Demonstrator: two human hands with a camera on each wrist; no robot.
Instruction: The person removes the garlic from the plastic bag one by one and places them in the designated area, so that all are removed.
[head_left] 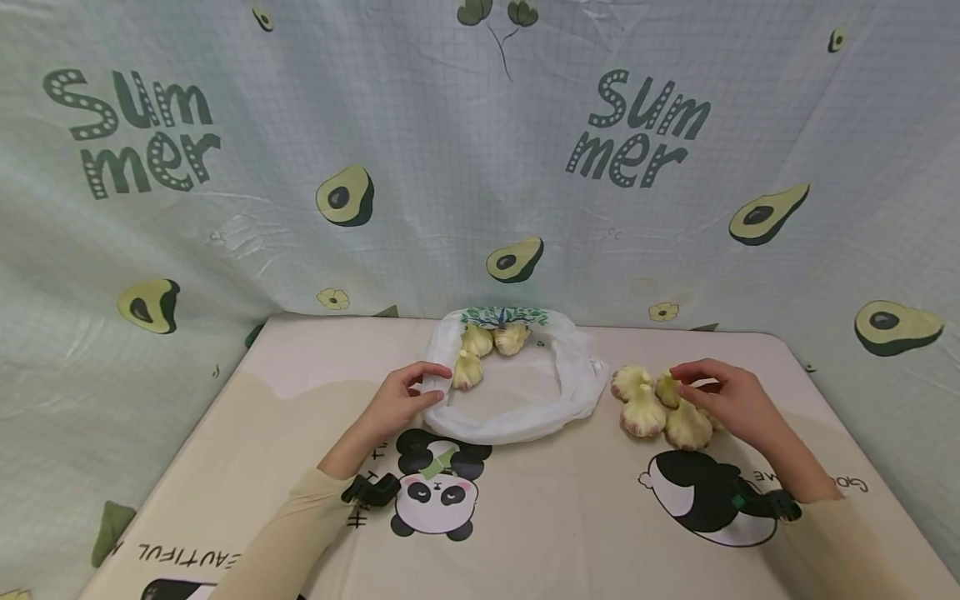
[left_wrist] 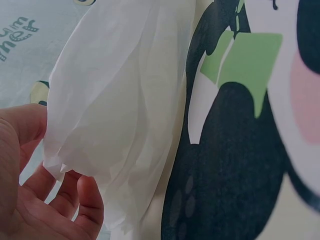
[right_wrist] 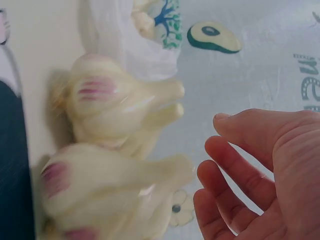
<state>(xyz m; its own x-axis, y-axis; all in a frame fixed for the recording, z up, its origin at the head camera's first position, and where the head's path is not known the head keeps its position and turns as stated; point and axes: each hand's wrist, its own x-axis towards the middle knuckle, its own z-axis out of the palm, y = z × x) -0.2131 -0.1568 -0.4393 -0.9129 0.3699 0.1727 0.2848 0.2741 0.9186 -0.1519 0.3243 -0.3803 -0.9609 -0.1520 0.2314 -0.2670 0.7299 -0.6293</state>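
A white plastic bag (head_left: 517, 429) with a green-and-blue tree print lies spread on the table, its mouth wide. Three garlic bulbs (head_left: 512, 338) sit at the left and far side inside it. My left hand (head_left: 401, 396) holds the bag's left rim; the left wrist view shows the thumb and fingers around the white film (left_wrist: 125, 100). To the right of the bag, several more garlic bulbs (head_left: 643, 414) stand in a cluster. Over them is my right hand (head_left: 727, 400), fingers loosely bent beside the stems of the bulbs (right_wrist: 115, 190), with nothing between them.
The tablecloth (head_left: 300, 467) carries panda and other cartoon prints. Behind the table's far edge hangs a pale curtain (head_left: 435, 208) with avocado and lettering prints. Black straps (head_left: 371, 490) sit on both wrists.
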